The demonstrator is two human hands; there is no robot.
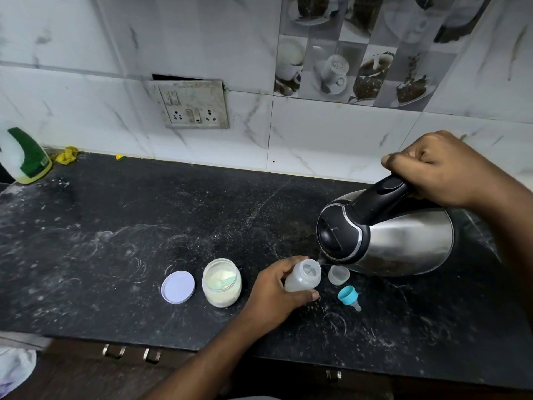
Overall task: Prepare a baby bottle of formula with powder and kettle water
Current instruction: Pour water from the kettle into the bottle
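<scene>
The right hand (444, 168) is gripping the handle of the kettle (403, 238); the left hand (274, 293) is curling round the bottle (302, 277), holding it tilted just under the kettle spout. This narrow mouth is asking for a slow, thin stream

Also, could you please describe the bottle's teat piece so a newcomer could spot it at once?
Start at the steel kettle tilted over the black counter's right side. In front of its spout, beside a small clear cap, the teat piece lies on its side. It is the only teal thing there, a ring tipped with a clear teat.
</scene>
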